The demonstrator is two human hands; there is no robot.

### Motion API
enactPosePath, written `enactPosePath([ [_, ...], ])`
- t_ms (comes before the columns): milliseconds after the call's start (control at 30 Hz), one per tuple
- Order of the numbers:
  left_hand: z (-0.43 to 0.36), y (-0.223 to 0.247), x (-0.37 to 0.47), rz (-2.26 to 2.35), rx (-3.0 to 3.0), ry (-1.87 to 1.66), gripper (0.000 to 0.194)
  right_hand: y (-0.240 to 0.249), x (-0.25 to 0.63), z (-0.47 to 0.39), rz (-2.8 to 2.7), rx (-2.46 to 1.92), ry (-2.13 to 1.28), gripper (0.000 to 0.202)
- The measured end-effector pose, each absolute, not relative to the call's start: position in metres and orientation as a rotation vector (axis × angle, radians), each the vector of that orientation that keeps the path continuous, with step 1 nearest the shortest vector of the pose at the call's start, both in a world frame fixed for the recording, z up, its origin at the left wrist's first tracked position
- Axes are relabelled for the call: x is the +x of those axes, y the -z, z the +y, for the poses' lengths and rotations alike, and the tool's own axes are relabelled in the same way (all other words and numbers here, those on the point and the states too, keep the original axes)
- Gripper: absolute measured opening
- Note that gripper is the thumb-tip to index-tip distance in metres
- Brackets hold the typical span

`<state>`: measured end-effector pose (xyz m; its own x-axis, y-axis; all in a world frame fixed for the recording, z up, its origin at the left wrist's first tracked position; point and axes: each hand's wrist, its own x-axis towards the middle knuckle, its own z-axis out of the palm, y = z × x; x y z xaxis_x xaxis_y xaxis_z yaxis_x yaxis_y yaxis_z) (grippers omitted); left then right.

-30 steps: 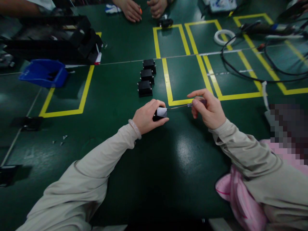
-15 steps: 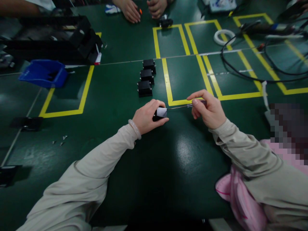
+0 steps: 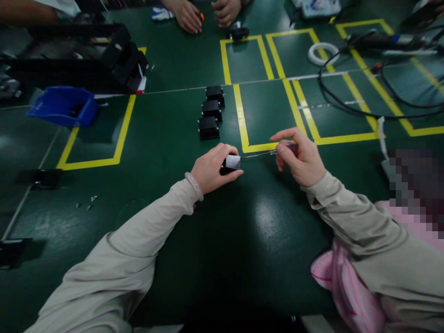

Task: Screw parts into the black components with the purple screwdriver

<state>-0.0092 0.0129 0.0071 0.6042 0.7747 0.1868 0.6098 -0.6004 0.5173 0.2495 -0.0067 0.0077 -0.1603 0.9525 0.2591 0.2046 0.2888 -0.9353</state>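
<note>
My left hand (image 3: 214, 170) is wrapped around a small black block (image 3: 227, 169) with a pale grey patch on its face, holding it at the table. In my right hand (image 3: 300, 157) is a screwdriver (image 3: 258, 155), pinched at the handle with the index finger raised. Its thin shaft points left, and the tip meets the right side of the block; the exact contact point is too small to see. Beyond my left hand, three similar black blocks (image 3: 209, 127) stand in a row, with small shiny screws at their sides.
Several loose screws (image 3: 92, 200) lie at left, below a blue bin (image 3: 65, 106). Black trays (image 3: 118, 60) are stacked behind it. A co-worker's hands (image 3: 189, 16) rest across the table. A black cable (image 3: 329, 95) and white tape roll (image 3: 322, 53) lie at right.
Almost nothing differs. The fingers of my right hand have shifted very slightly on the screwdriver, while my left hand and the block stay in place.
</note>
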Motion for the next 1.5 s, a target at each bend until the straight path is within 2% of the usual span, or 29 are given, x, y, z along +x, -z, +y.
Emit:
enactPosePath([
  [1500, 0.0128, -0.0069, -0.0095, 1.098, 2.432, -0.567, 0.035, -0.0039, 0.2494, -0.0052, -1.571, -1.061, -1.003, 0.022],
])
